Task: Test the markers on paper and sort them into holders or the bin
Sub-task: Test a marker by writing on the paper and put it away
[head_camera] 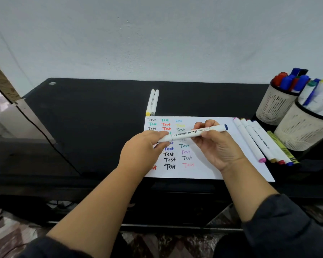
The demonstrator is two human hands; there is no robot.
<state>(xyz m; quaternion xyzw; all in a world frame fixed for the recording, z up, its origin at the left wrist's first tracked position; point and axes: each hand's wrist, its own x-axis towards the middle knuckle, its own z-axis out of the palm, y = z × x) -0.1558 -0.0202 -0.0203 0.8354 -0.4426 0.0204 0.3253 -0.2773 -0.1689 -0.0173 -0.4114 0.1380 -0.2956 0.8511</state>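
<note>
Black surface (pixel 101 112) carries the paper (pixel 213 164). Above the paper, both hands hold a marker (pixel 192 133): left hand (pixel 144 148) pinches its near cap, right hand (pixel 216 144) curls round the barrel. Light, stiff, smooth plastic; best held mid-barrel.

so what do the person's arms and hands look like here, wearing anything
Both forearms are bare, with dark sleeves pushed up toward the elbows: the left sleeve and the right sleeve. The left hand and right hand are bare too: no gloves, rings, watch or bracelets visible.
</note>
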